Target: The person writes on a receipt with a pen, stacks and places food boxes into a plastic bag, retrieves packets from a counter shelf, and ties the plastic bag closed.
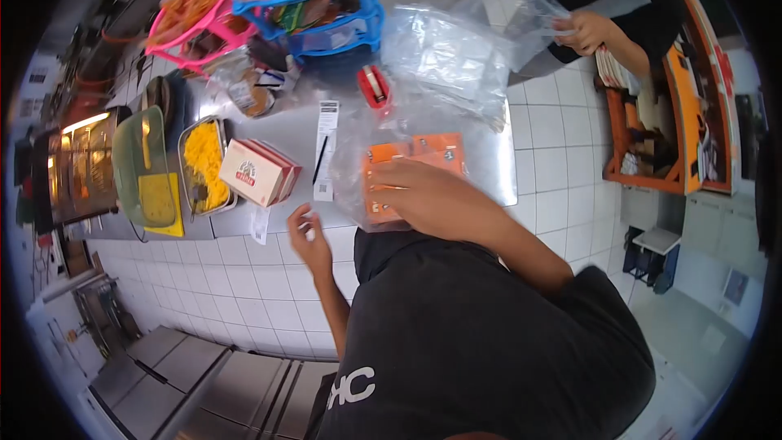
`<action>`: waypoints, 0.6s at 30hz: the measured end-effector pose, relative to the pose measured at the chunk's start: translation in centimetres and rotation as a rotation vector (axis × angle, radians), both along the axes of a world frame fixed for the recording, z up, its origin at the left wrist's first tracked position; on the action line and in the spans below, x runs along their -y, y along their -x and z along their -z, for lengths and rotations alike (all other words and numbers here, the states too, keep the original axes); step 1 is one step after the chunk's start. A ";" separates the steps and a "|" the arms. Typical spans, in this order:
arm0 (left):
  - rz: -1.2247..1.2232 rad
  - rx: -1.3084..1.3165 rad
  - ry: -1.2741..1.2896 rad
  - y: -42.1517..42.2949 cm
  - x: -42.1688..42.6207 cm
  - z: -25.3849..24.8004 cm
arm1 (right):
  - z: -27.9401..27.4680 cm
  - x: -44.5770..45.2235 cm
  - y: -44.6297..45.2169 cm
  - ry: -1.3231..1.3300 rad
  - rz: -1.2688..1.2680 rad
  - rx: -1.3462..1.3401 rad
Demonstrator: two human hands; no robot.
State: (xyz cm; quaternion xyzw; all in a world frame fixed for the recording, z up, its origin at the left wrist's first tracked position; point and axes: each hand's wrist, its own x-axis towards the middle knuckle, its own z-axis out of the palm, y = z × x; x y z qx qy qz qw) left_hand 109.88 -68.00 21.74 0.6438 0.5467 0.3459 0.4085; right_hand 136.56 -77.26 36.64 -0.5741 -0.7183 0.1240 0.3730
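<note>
My right hand [428, 198] lies over orange printed boxes [440, 147] inside a clear plastic bag [349, 167] at the table's near edge. Its fingers stretch left across the orange surface and cover part of it. Off the front edge, my left hand [309, 236] hangs with loosely curved fingers apart, holding nothing. A white and red carton [257, 173] stands on the table beyond my left hand. Between carton and bag lie a long printed receipt [327, 134] and a black pen [321, 160].
Shredded yellow food fills a metal tray [227, 205] beside a green lid [140, 167]. Blue baskets [334, 28], a pink basket [175, 45] and a red stapler-like item [373, 87] stand farther back. Clear bags [444, 53] lie right; another person's hand [588, 33] holds a plastic bag.
</note>
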 end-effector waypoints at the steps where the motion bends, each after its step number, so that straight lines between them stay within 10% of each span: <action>1: 0.012 0.103 -0.145 -0.7 0.6 -2.9 | -2.1 2.9 -2.5 0.022 0.027 -0.169; 4: 0.353 0.225 -0.490 -5.1 3.0 -11.1 | -0.6 10.4 -8.8 -0.020 0.494 -0.686; 6: 0.607 -0.100 -0.458 -11.2 4.1 -15.7 | 6.1 11.9 -11.9 0.165 0.822 -0.560; 9: 0.613 -0.363 -0.399 -19.7 4.3 -16.8 | 24.4 18.0 -12.4 0.513 0.699 -0.458; 12: 0.571 -0.629 -0.589 -22.7 2.1 -12.3 | 27.8 18.2 -9.2 0.503 0.665 -0.621; 18: 0.859 -0.191 0.111 -21.1 0.0 -11.0 | 28.6 15.8 -5.9 0.561 0.791 -1.068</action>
